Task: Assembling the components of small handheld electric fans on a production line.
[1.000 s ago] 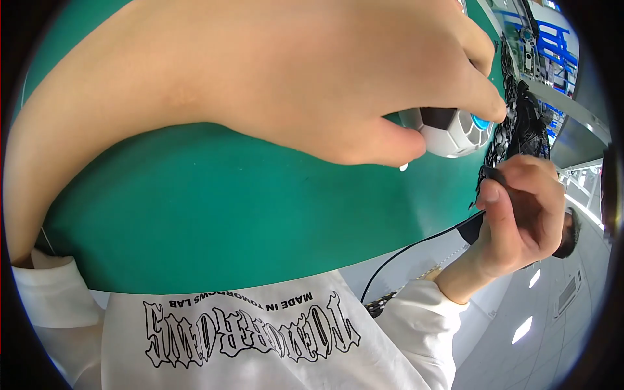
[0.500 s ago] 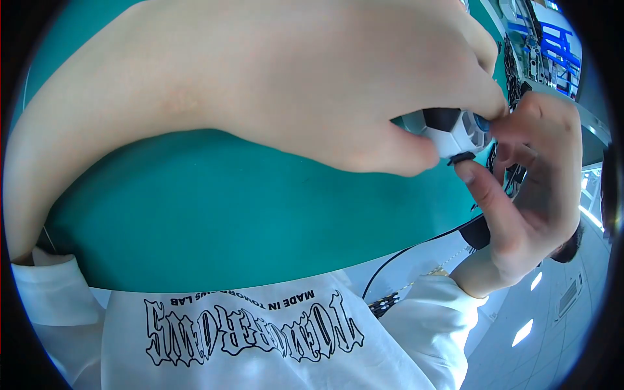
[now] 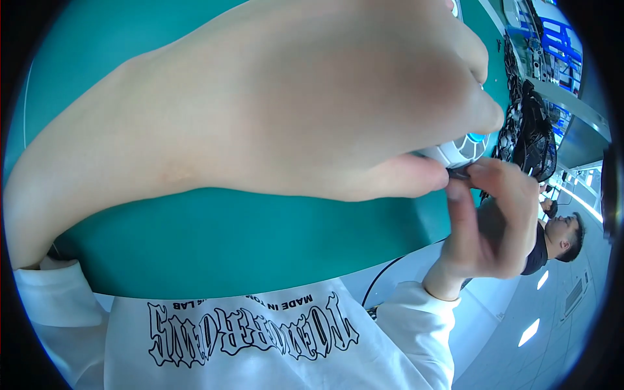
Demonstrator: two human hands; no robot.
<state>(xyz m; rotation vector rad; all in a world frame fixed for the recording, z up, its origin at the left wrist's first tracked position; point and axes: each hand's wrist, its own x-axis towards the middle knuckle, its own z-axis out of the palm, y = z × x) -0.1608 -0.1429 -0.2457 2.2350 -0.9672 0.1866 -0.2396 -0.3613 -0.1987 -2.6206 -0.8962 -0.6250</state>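
Observation:
My left hand (image 3: 390, 104) stretches across the view from the left, its back toward me. Its thumb and fingers close round a small rounded white plastic object (image 3: 450, 155), which has ribbed openings and a bit of blue inside. Most of that object is hidden behind the hand. My right hand (image 3: 491, 224) comes up from the lower right. Its thumb and index finger pinch a small black piece (image 3: 459, 172) at the object's lower edge, beside my left thumb tip. Whether the black piece is fixed to the object, I cannot tell.
Under my hands is a green table top (image 3: 273, 240). Black cables and a black mesh-like bundle (image 3: 536, 127) lie along the far right. Blue racks (image 3: 556, 45) stand beyond them. Another person (image 3: 552, 244) is in the background at right.
My right thumb and index finger, apart before, have closed on the black piece and moved slightly left. The white object has tilted and is more covered by my left hand, which has lowered.

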